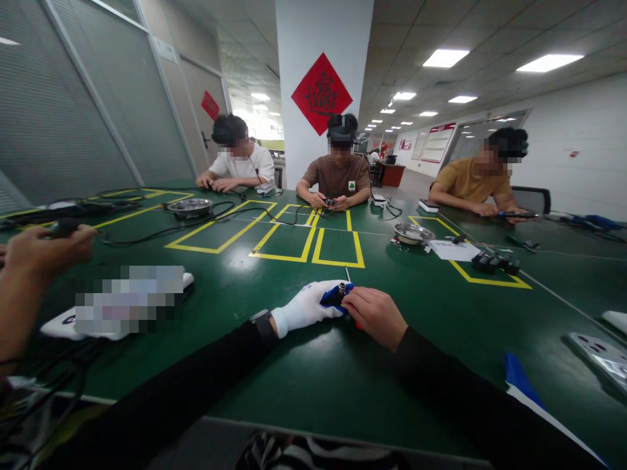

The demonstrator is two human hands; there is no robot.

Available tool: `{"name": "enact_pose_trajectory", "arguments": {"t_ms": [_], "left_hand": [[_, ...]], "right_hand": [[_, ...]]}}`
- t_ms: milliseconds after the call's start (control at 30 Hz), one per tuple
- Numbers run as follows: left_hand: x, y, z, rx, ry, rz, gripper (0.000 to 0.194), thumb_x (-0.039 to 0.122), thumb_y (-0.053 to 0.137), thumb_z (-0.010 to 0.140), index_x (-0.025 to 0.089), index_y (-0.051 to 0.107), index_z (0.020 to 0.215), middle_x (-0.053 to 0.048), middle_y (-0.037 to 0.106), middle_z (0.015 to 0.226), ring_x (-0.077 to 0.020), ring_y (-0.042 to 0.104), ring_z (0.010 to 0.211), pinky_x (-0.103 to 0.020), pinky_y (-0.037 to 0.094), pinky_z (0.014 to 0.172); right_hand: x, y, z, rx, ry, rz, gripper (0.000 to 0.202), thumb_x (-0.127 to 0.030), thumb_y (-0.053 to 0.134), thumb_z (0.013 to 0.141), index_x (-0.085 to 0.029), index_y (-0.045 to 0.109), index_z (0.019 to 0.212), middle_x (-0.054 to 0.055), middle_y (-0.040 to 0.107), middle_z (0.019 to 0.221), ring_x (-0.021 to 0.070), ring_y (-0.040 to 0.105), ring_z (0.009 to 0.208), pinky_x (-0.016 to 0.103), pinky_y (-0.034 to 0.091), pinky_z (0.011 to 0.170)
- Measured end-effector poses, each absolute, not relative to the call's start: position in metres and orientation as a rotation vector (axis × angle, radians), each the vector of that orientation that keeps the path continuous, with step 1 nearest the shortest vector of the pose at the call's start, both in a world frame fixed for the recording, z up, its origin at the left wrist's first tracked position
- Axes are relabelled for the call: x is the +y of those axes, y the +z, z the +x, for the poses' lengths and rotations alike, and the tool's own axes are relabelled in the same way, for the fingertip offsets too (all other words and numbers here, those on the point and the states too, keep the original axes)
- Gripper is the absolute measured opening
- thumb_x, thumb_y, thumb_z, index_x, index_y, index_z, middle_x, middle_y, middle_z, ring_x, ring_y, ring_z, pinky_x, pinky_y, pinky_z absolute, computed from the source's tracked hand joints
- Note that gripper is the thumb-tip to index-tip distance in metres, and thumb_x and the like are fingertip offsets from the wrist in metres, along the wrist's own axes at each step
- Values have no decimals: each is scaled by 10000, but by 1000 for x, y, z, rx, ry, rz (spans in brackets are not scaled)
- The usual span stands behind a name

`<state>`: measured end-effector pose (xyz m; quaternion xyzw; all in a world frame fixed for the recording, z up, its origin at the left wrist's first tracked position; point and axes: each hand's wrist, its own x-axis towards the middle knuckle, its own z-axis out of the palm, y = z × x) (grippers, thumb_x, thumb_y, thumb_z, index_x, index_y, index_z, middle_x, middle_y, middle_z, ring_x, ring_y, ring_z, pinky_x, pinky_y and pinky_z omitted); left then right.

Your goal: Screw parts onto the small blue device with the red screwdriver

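My left hand (313, 303) wears a white glove with blue palm and fingers. It is closed around a small black part with a round metal end (341, 287) pointing up. My bare right hand (377, 313) is pinched against that part from the right, its fingertips touching the glove. What the right fingers grip is hidden. A thin metal rod (347, 273) sticks out beyond the hands, and a bit of red (358, 324) shows below the right fingers; I cannot tell whether they belong together. Another blue and white glove (524, 382) lies beside my right forearm.
The green table (274, 405) bears yellow tape rectangles. Metal bowls (414, 233) stand farther off, with black parts (496, 260) and a paper sheet (453, 250) at right. A white device (183, 284) and cables lie left, near another person's hand (49, 251). Three people sit opposite.
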<state>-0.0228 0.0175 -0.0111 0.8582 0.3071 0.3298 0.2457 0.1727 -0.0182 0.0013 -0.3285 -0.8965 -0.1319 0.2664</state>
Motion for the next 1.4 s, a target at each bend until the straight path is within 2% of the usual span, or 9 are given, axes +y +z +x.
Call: {"name": "enact_pose_trajectory", "arguments": {"t_ms": [400,667,933,1233,1400], "left_hand": [[12,-12,-23,933,882,2475,576,248,660,739,228,488,1288,-42,573,1284,-216,523,1190,-346,378,1053],[14,-15,-24,949,889,2432,585,283,680,724,216,507,1278,-69,586,1263,-235,538,1168,-366,394,1036],[14,-16,-22,905,933,2447,565,275,670,738,198,508,1274,-69,582,1268,-220,531,1176,-348,387,1044],[14,-11,-22,910,930,2371,544,259,680,721,220,538,1245,-52,597,1250,-223,535,1170,-359,390,1042],[13,-15,-19,1015,995,2288,563,219,676,710,228,530,1254,-46,596,1252,-222,548,1159,-358,399,1040]], "right_hand": [[-16,3,173,-2411,-360,-850,149,-216,519,881,-174,647,818,40,669,780,146,585,723,280,404,672],[-18,0,172,-2271,-78,-963,87,-191,596,828,-181,651,761,28,653,745,144,572,710,257,422,665],[-18,-2,171,-2236,-8,-972,46,-178,595,821,-181,640,812,30,644,767,149,559,723,265,426,683],[-21,-2,170,-2132,118,-958,74,-186,554,834,-180,628,826,40,636,791,167,555,756,296,437,716],[-12,-12,171,-1682,391,-1021,258,-296,431,904,-179,598,746,28,624,728,156,583,700,284,454,671]]}}
